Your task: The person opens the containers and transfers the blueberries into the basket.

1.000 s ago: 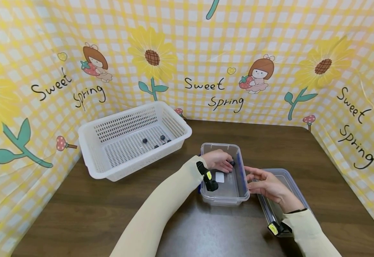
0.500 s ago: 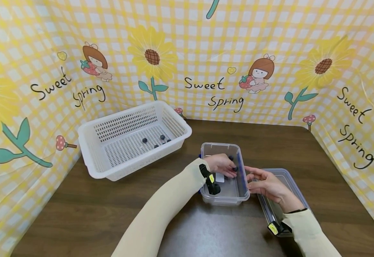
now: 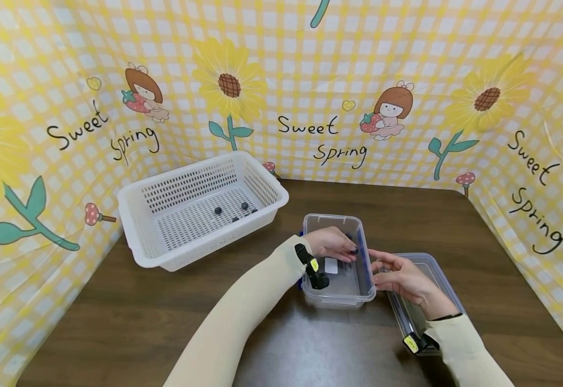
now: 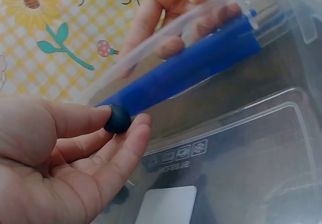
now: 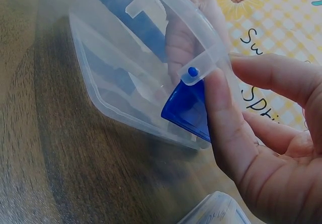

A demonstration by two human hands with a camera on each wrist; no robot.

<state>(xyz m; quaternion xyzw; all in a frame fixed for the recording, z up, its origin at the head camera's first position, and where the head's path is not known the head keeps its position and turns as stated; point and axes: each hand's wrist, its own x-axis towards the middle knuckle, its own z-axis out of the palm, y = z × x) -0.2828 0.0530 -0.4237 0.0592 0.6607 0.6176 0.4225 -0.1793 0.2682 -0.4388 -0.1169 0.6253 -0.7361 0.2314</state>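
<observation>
Since a moment ago, the left hand has drawn slightly back inside the clear rectangular plastic container, its thumb and forefinger now pinching a small dark round ball just above the container's floor. The right hand, fingers relaxed and slightly spread, steadies the container's right wall at its blue latch. Beside it lies a clear plastic lid. Farther left, a white perforated plastic basket holds several more dark balls on the brown wooden table.
</observation>
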